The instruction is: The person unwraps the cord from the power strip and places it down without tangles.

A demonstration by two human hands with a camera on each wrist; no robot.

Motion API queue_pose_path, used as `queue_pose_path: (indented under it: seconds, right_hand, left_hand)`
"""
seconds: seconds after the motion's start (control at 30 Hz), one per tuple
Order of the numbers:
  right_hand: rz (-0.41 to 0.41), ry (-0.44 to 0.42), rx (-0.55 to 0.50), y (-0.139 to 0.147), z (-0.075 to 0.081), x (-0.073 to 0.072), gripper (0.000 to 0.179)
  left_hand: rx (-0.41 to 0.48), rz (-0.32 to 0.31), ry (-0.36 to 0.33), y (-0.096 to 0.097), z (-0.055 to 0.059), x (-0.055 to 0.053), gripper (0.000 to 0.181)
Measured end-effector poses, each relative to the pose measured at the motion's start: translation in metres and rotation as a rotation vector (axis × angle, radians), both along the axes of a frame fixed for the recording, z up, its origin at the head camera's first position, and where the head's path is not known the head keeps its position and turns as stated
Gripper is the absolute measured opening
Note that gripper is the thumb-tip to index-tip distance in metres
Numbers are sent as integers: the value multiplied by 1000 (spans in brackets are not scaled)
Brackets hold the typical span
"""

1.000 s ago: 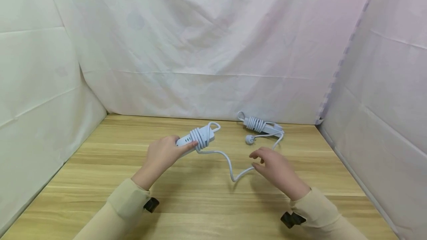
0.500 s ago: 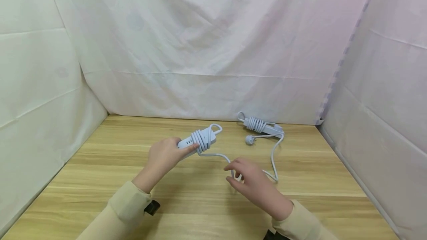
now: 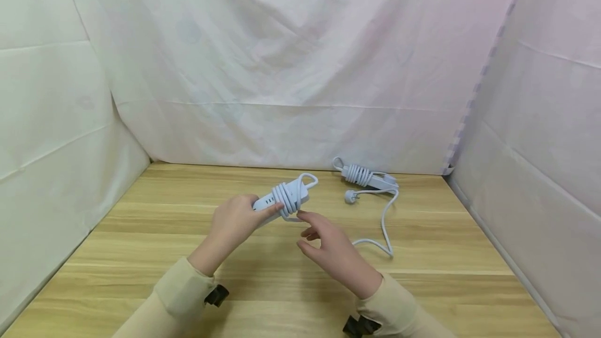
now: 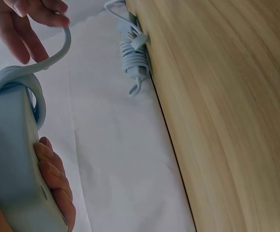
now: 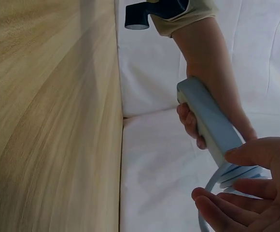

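My left hand point(image 3: 235, 223) grips a white power strip point(image 3: 296, 192), tilted up above the table. Its cord point(image 4: 58, 55) is wrapped several times around the far end and makes a small loop at the tip. Close to that end, my right hand point(image 3: 335, 254) has its fingers loosely bent, with a gap between thumb and index finger. In the right wrist view the loose cord point(image 5: 210, 186) runs past the right fingertips point(image 5: 200, 193). A fingertip appears to touch it in the left wrist view. The palm side hides part of the cord in the head view.
A second wrapped power strip point(image 3: 382, 184) lies at the back right of the wooden table point(image 3: 164, 233). The plug point(image 3: 350, 196) lies in front of it, and a loose cord stretch point(image 3: 385, 233) curves nearby. White cloth walls point(image 3: 281, 67) enclose the back and sides.
My right hand has moved left along the cord to the wrapped end of the held power strip. The left hand and its strip have shifted slightly right.
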State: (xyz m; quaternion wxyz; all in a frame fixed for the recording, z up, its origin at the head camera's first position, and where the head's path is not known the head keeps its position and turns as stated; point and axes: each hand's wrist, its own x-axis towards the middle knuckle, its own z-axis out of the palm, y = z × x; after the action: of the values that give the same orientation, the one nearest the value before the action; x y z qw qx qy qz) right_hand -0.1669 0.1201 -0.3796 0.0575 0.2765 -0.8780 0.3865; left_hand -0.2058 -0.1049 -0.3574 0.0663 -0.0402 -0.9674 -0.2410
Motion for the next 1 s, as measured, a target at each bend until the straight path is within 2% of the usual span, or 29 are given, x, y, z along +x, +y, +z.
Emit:
queue_pose_path:
  seconds: [0.2,0.47,0.77,0.9,1.0]
  right_hand:
    - [-2,-7,15,-3,-1,-6,50]
    - [31,34,-11,-2,-4,-11,44]
    - [33,144,10,0,-7,-16,48]
    - [41,154,-5,1,-8,-17,47]
    - [39,147,-8,2,-8,-18,46]
  left_hand:
    - [16,-14,1,3,4,5,75]
    - [1,-49,3,2,2,6,68]
    - [33,-132,13,0,0,7,73]
    - [47,-178,26,-1,-2,7,71]
    - [49,-220,62,-2,-3,6,67]
